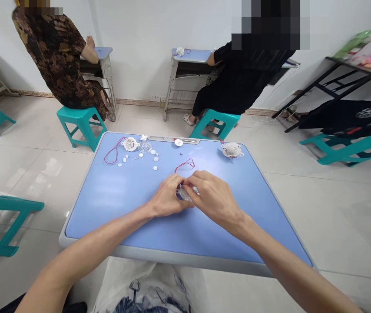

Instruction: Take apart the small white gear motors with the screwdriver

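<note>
Near the middle of the blue desk point(117, 208), my left hand point(169, 195) is closed around the left side of a small clear round plastic housing point(185, 194). My right hand point(210, 191) is closed over the housing's right side, its thumb and fingertips pinched together on top of it. Whether a small part sits in that pinch is hidden. A red wire point(185, 164) loops out on the desk just beyond my fingers.
At the desk's far left lie a white round part with red wire point(130, 144), a clear disc point(145, 147) and several small white pieces point(155, 159). A white assembly point(232, 150) lies far right, a white cap point(178, 142) between. Two people sit ahead on green stools point(79, 119).
</note>
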### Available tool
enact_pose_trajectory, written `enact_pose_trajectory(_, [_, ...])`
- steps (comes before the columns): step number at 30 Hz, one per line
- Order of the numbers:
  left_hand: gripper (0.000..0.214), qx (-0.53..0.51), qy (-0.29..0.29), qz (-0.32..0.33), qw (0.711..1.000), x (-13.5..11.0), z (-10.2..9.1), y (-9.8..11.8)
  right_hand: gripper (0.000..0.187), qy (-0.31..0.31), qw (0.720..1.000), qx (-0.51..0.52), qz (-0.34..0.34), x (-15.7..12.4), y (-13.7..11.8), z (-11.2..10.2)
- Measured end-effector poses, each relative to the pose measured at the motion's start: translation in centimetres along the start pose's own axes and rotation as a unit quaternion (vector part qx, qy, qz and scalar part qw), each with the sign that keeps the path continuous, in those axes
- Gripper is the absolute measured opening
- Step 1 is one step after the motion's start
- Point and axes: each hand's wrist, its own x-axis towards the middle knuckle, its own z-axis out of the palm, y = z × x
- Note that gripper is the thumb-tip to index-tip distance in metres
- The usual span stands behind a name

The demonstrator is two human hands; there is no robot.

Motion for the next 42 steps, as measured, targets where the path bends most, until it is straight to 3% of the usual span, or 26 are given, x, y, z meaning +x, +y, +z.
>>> enact_pose_trajectory(9, [0.029, -0.004, -0.003, 0.008, 1.0, 0.1, -0.1, 0.0, 0.015, 0.02, 0.996, 0.077, -0.028, -0.1, 0.7, 0.6])
enact_pose_trajectory(13, [0.041, 0.008, -0.017, -0.02, 1.0, 0.0, -0.1, 0.0, 0.015, 0.064, 0.984, 0.158, -0.046, 0.5, 1.7, 0.2])
enact_pose_trajectory(18, [0.046, -0.007, -0.011, -0.033, 0.999, -0.1, -0.1, 0.1, 0.013, 0.132, 0.956, 0.262, -0.022, 3.7, 4.4, -0.5])
enact_pose_trajectory(21, [0.045, -0.01, -0.007, -0.014, 1.0, -0.1, -0.1, -0.1, 0.013, 0.136, 0.951, 0.278, -0.006, 6.5, 6.1, 0.0])
enact_pose_trajectory(29, [0.048, -0.016, -0.005, 0.002, 1.0, -0.1, 0.0, -0.4, 0.013, 0.072, 0.968, 0.236, -0.033, 11.6, 8.3, 3.2])
enact_pose_trajectory(42, [0.048, -0.024, -0.005, -0.003, 1.0, -0.1, 0.1, -0.4, 0.013, 0.042, 0.974, 0.206, -0.086, 13.3, 8.2, 4.2])
